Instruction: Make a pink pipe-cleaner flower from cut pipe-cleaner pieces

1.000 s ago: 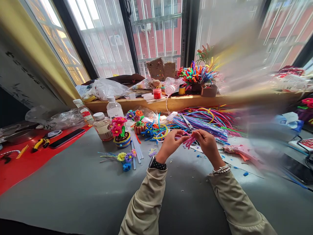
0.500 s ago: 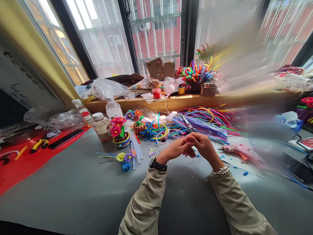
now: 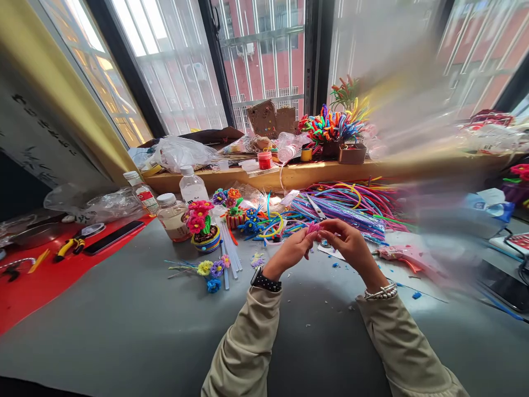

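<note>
Above the gray desk [image 3: 136, 331], the left hand [image 3: 291, 252] grasps a pink fuzzy piece [image 3: 313, 227] between its fingers; the right hand [image 3: 345, 240] meets it from the right, its own grip impossible to tell; to the left, a striped pot [image 3: 210, 242] holds pink flowers [image 3: 199, 214], and a capped bottle [image 3: 172, 221] contains pale liquid; a red jar [image 3: 265, 161] stands on the far sill [image 3: 231, 179], contents unclear.

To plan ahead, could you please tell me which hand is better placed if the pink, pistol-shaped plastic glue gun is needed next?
Probably the right hand: the glue gun lies just beyond its outer side, while the left hand is farther away. Both are at a fuzzy pink piece.
</note>
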Action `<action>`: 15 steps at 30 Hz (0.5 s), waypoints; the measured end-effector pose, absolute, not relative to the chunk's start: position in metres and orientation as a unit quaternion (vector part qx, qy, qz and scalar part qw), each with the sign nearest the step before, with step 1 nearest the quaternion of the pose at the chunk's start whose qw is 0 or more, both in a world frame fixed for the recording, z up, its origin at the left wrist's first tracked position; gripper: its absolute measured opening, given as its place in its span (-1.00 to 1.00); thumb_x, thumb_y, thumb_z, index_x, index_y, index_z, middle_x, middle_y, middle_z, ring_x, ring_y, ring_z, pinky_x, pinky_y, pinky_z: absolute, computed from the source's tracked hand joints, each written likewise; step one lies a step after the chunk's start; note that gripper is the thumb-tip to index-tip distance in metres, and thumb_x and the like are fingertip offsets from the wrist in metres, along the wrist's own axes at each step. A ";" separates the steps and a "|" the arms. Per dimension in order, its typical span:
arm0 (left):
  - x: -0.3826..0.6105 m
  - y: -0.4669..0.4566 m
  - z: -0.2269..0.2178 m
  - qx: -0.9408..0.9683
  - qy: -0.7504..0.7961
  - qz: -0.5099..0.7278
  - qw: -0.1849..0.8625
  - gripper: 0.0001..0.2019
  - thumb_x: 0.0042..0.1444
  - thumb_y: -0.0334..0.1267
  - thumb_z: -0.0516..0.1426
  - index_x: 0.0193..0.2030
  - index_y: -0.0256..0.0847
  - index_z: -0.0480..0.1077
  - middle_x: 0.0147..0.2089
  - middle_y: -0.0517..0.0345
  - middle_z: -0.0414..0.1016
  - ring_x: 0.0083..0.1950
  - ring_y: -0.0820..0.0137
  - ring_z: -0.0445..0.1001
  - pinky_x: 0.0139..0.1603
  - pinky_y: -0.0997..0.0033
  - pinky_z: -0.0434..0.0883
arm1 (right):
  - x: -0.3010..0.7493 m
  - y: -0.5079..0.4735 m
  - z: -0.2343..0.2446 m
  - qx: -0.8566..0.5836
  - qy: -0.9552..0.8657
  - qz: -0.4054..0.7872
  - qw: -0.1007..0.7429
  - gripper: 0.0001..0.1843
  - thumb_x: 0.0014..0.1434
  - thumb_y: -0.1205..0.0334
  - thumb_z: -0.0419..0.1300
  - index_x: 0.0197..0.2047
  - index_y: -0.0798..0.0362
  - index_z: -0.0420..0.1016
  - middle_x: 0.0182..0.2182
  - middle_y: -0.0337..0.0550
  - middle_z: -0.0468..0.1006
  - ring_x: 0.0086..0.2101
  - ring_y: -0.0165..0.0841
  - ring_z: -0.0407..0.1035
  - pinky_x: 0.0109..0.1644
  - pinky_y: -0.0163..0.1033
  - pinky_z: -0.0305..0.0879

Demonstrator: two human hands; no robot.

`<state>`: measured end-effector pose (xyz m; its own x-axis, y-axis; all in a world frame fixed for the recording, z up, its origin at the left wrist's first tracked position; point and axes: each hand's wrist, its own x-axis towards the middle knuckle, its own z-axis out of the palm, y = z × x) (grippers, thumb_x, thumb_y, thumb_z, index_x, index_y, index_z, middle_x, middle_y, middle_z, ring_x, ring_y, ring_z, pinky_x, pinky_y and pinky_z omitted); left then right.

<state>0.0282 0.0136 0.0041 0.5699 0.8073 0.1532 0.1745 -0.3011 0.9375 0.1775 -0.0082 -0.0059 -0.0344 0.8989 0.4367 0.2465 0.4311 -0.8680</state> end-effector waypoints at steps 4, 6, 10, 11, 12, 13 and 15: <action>0.030 0.014 0.003 0.742 0.336 0.324 0.481 -0.59 0.03 0.12 -0.17 -0.48 -0.23 0.11 -0.54 0.29 0.04 -0.56 0.57 0.13 -0.59 0.54 0.25 | 0.176 -0.009 -0.006 -0.457 -0.663 0.271 0.527 -0.72 0.02 0.07 0.09 -0.30 0.11 0.42 -0.47 -0.14 0.45 -0.57 -0.44 0.24 -0.55 -0.34 0.18; 0.031 0.014 0.003 0.741 0.340 0.323 0.481 -0.58 0.05 0.11 -0.21 -0.50 -0.23 0.09 -0.54 0.29 0.03 -0.55 0.56 0.12 -0.57 0.52 0.26 | 0.175 -0.010 -0.006 -0.450 -0.670 0.271 0.525 -0.73 0.05 0.10 0.06 -0.29 0.11 0.43 -0.53 -0.18 0.41 -0.60 -0.46 0.21 -0.55 -0.34 0.19; 0.031 0.013 0.003 0.762 0.359 0.321 0.432 -0.58 0.08 0.07 -0.23 -0.52 -0.22 0.11 -0.56 0.27 0.09 -0.52 0.53 0.14 -0.46 0.47 0.25 | 0.173 -0.010 -0.005 -0.446 -0.666 0.263 0.537 -0.73 0.05 0.09 0.06 -0.34 0.11 0.45 -0.58 -0.21 0.38 -0.62 -0.46 0.20 -0.57 -0.35 0.17; 0.031 0.013 0.002 0.772 0.365 0.322 0.410 -0.58 0.09 0.06 -0.23 -0.52 -0.23 0.13 -0.56 0.26 0.13 -0.51 0.51 0.16 -0.42 0.46 0.24 | 0.172 -0.010 -0.005 -0.448 -0.665 0.262 0.538 -0.73 0.04 0.08 0.07 -0.36 0.11 0.45 -0.57 -0.20 0.38 -0.62 -0.46 0.20 -0.58 -0.35 0.17; 0.031 0.013 0.002 0.780 0.368 0.324 0.388 -0.58 0.10 0.05 -0.23 -0.51 -0.23 0.16 -0.55 0.24 0.17 -0.49 0.50 0.18 -0.39 0.44 0.23 | 0.172 -0.010 -0.005 -0.449 -0.665 0.260 0.538 -0.73 0.04 0.08 0.07 -0.37 0.11 0.45 -0.57 -0.20 0.38 -0.62 -0.46 0.21 -0.58 -0.35 0.16; 0.031 0.013 0.002 0.787 0.369 0.326 0.371 -0.58 0.11 0.03 -0.23 -0.50 -0.23 0.19 -0.53 0.22 0.21 -0.47 0.48 0.21 -0.37 0.44 0.24 | 0.171 -0.010 -0.004 -0.449 -0.666 0.258 0.537 -0.72 0.04 0.07 0.07 -0.37 0.11 0.44 -0.57 -0.19 0.39 -0.61 -0.46 0.21 -0.58 -0.35 0.16; 0.031 0.014 0.002 0.794 0.363 0.339 0.350 -0.59 0.12 0.01 -0.22 -0.42 -0.24 0.26 -0.45 0.15 0.30 -0.39 0.44 0.27 -0.30 0.42 0.25 | 0.171 -0.011 -0.004 -0.448 -0.667 0.257 0.537 -0.72 0.05 0.07 0.06 -0.37 0.11 0.44 -0.56 -0.19 0.39 -0.61 -0.46 0.21 -0.58 -0.35 0.16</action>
